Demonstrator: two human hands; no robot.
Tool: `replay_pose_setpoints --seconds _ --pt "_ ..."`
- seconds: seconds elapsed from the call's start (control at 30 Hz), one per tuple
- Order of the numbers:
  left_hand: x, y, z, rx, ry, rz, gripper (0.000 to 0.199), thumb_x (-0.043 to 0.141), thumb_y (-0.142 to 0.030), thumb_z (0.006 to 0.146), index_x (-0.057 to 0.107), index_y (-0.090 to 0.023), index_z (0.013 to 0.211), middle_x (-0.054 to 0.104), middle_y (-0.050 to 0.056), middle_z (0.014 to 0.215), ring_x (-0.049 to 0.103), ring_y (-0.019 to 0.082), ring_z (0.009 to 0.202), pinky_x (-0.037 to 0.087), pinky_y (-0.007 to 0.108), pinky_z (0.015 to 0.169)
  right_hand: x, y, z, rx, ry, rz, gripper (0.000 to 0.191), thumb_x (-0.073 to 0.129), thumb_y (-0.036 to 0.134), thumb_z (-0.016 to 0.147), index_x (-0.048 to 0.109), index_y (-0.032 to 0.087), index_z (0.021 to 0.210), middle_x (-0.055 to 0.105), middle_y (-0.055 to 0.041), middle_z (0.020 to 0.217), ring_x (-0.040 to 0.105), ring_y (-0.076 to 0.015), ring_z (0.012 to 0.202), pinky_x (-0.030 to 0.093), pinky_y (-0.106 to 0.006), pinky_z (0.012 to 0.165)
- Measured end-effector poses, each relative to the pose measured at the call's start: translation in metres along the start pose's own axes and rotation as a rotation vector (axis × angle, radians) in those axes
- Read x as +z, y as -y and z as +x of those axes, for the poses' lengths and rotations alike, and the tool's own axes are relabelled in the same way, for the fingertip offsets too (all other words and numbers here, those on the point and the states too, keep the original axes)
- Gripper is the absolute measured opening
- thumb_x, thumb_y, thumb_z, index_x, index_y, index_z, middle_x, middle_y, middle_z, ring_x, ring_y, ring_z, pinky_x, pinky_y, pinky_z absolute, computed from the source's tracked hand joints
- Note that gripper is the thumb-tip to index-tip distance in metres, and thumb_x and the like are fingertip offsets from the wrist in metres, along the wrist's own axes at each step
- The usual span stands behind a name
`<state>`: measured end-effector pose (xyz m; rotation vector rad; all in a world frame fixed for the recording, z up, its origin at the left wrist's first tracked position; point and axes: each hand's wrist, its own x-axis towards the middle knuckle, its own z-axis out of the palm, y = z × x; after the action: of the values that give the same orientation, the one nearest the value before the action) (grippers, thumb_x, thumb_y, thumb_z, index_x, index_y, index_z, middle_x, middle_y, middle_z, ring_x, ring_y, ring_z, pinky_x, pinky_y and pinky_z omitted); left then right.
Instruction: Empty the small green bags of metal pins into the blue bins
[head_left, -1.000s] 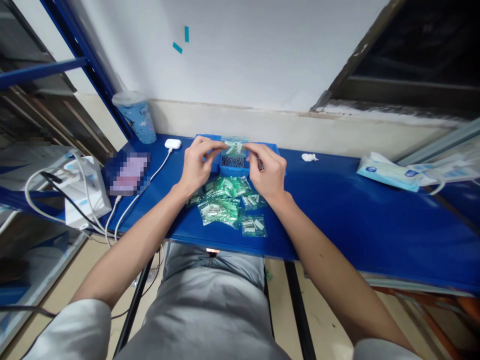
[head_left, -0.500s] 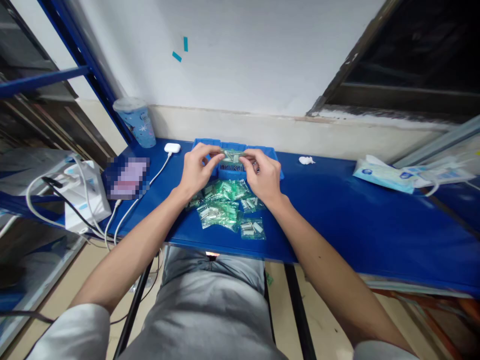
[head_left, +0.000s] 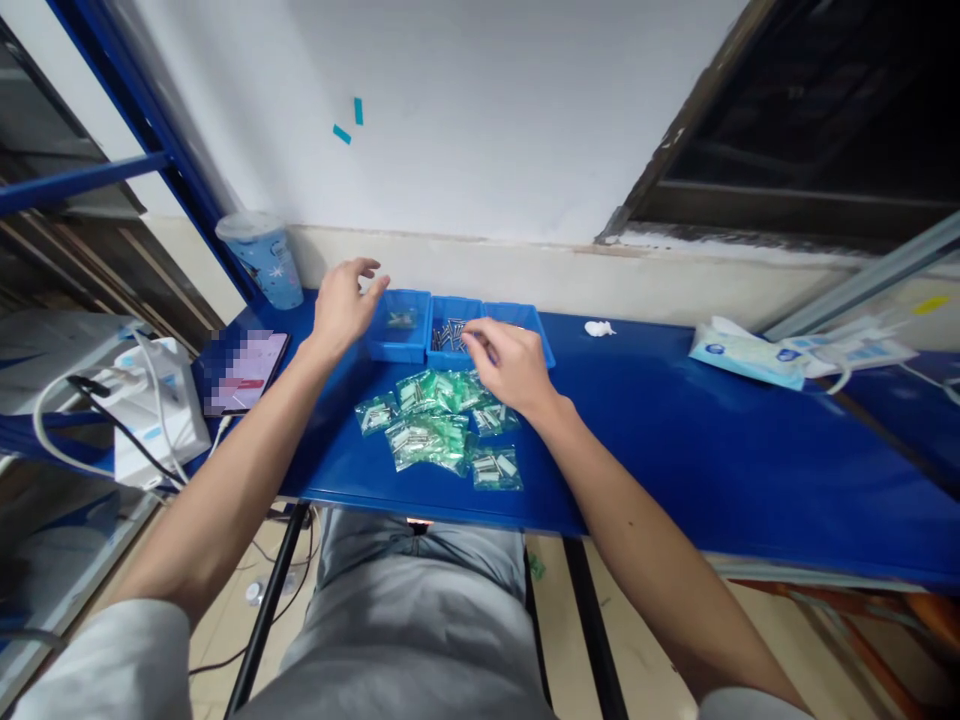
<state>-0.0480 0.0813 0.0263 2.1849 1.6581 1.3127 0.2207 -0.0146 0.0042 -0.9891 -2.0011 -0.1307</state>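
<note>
Three open blue bins (head_left: 397,353) stood upright side by side in a row. The left one held a small transparent packet (head_left: 402,318); the middle one held loose metal screws (head_left: 450,335), jumbled at many angles; the right one's contents were mostly hidden. In front of the bins lay an overlapping pile of clear, green-tinted bags (head_left: 431,440) with white and metallic pieces inside. One similar bag (head_left: 497,468) lay flat at the pile's near right.
</note>
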Motion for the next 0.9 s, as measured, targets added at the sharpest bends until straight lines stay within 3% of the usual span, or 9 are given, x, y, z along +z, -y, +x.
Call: replay_pose_setpoints --seconds 0.1,0.17,0.23,0.4,0.6,0.8,0.9 --pt "-0.016 -0.022 -0.022 0.157 0.135 -0.079 0.030 0.063 -0.045 0.099 0.079 -0.019 0.102 0.080 0.008 0.100 0.066 0.021 0.081 0.050 0.033 0.082 0.000 0.005 -0.001 -0.065 0.155 -0.020 0.027 0.053 0.033 0.107 0.075 0.021 0.097 0.075 -0.0006 0.074 0.064 -0.0142 0.062 0.043 -0.030 0.064" --pt "-0.027 -0.035 -0.042 0.238 0.388 -0.141 0.033 0.066 -0.049 0.099 0.081 -0.020 0.095 0.080 0.006 0.088 0.068 0.020 0.075 0.049 0.030 0.073 0.000 0.007 -0.002 -0.089 0.225 -0.044 0.027 0.053 0.033 0.107 0.076 0.022 0.097 0.075 -0.0003 0.074 0.065 -0.0146 0.063 0.040 -0.030 0.063" --pt "-0.035 -0.039 -0.060 0.272 0.551 -0.134 0.031 0.073 -0.051 0.095 0.082 -0.021 0.100 0.079 0.004 0.080 0.067 0.019 0.067 0.047 0.029 0.067 0.001 0.008 -0.002 -0.092 0.253 -0.064 0.028 0.052 0.033 0.108 0.076 0.022 0.098 0.076 -0.0004 0.074 0.066 -0.0151 0.065 0.039 -0.030 0.063" --pt "-0.032 -0.026 -0.079 0.232 0.758 -0.060 0.037 0.081 -0.047 0.088 0.080 -0.022 0.115 0.068 -0.002 0.056 0.059 0.017 0.046 0.037 0.028 0.052 0.002 0.007 -0.002 -0.068 0.247 -0.079 0.031 0.050 0.035 0.108 0.076 0.023 0.097 0.072 0.0000 0.067 0.064 -0.0150 0.062 0.036 -0.030 0.061" --pt "-0.027 -0.025 -0.081 0.183 0.757 -0.110 0.031 0.081 -0.048 0.086 0.077 -0.021 0.100 0.062 -0.005 0.054 0.055 0.015 0.045 0.033 0.027 0.049 0.003 0.004 -0.002 -0.072 0.252 -0.069 0.034 0.049 0.036 0.109 0.077 0.021 0.097 0.071 -0.0005 0.066 0.062 -0.0148 0.060 0.035 -0.029 0.059" --pt "-0.041 -0.041 -0.082 0.141 0.643 -0.226 0.033 0.078 -0.053 0.089 0.076 -0.021 0.087 0.050 -0.006 0.052 0.042 0.011 0.048 0.031 0.026 0.053 0.001 0.007 -0.002 -0.036 0.180 0.030 0.033 0.049 0.042 0.109 0.074 0.022 0.103 0.071 -0.0002 0.072 0.062 -0.0147 0.064 0.040 -0.030 0.063" --pt "-0.042 -0.051 -0.072 0.142 0.502 -0.339 0.036 0.079 -0.055 0.089 0.077 -0.020 0.085 0.055 -0.003 0.056 0.045 0.012 0.052 0.034 0.026 0.053 -0.002 0.012 0.000 -0.059 0.102 0.168 0.038 0.052 0.054 0.107 0.070 0.020 0.113 0.071 -0.0024 0.085 0.059 -0.0146 0.067 0.046 -0.030 0.068"
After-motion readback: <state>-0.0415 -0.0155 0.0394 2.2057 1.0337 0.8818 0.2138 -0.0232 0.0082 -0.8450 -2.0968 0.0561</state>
